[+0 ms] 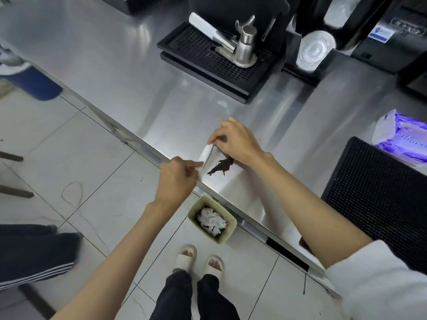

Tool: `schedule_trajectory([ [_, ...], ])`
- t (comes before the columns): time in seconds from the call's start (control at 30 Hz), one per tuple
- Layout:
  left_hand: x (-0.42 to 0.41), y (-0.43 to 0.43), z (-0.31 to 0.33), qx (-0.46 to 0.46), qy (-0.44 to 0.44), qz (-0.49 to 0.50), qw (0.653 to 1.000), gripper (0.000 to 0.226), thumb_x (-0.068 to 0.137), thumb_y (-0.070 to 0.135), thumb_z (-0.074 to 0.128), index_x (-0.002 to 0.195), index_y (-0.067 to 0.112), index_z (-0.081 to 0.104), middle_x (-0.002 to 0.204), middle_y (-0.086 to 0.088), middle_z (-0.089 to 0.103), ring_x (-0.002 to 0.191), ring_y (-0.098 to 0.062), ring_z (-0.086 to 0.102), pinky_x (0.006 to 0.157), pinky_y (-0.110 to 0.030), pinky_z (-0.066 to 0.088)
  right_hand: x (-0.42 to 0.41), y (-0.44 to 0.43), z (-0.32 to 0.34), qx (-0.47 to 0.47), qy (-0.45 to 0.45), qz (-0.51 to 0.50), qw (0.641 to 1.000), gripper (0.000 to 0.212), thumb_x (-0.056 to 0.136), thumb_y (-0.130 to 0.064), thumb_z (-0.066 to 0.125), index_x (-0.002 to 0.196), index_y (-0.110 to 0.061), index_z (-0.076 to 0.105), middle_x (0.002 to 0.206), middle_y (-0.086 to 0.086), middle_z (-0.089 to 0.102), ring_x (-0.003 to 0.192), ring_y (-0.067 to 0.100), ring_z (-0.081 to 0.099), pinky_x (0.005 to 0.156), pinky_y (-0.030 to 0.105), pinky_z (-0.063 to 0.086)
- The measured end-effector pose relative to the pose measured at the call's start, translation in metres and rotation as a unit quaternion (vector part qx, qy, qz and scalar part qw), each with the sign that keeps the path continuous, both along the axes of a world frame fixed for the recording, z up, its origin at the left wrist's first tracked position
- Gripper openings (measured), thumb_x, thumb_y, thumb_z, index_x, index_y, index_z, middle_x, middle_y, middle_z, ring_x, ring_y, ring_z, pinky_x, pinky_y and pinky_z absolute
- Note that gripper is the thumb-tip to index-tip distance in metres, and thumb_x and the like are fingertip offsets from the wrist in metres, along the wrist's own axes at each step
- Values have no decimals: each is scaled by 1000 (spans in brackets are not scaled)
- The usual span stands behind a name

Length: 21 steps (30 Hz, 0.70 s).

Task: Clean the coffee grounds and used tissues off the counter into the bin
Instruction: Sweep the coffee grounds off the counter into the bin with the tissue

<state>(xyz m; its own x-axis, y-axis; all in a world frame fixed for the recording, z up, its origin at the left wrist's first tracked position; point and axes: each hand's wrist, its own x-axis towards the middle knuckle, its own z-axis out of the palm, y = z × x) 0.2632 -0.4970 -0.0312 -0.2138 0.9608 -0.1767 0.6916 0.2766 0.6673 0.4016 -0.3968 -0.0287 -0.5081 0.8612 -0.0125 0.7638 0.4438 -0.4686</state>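
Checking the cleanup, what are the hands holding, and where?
Both hands pinch a white tissue at the counter edge: left hand its near corner, right hand its far edge.

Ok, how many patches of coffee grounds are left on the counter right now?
1. A single dark patch of coffee grounds lies near the counter edge, between the left hand and right hand, beside the tissue they pinch. More may be hidden under the right hand.
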Motion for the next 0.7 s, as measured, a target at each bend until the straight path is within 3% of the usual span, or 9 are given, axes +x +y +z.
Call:
schedule_trajectory([
  [0.13,20,-13,-4,0,-20,12,1000,27,79,-2,57,98,9,72,82,-11,75,68,-19,66,63,-5,40,20,-13,-8,-3,34,-16,999,14,86,-15,63,90,-22,75,70,-13,43,82,6,37,55,7,24],
  [0.27,41,-20,-3,1,-37,-14,999,29,80,0,55,102,12,71,83,-9,75,73,-21,69,74,-26,54,35,-17,-8,-2,15,-13,1000,16,86,-14,61,90,-22,75,64,-16,37,82,7,36,54,13,26],
  [0.43,31,-1,7,51,-14,10,999,26,80,1,55,95,11,74,71,1,63,63,-15,61,62,-12,40,40,1,3,-40,55,-76,995,14,85,-17,65,93,-22,75,68,-17,42,87,8,37,73,22,32],
  [0.5,25,16,8,80,10,-6,997,27,81,2,55,97,14,74,78,-4,63,68,-17,61,69,-17,44,43,9,5,-42,53,-106,992,14,85,-18,65,95,-23,74,70,-19,46,88,7,38,75,22,32],
  [0.6,20,41,3,76,44,-74,993,31,84,0,53,104,15,71,95,-16,63,83,-28,62,78,-33,50,48,9,1,-23,22,-142,989,16,86,-18,63,97,-22,73,81,-6,60,88,12,44,73,26,39],
  [0.7,16,54,-5,60,83,-147,984,32,86,2,51,109,16,68,101,-15,60,86,-31,60,77,-34,48,55,-1,-6,-20,41,-174,984,16,87,-17,61,97,-20,73,66,-15,51,90,15,48,72,26,40],
])
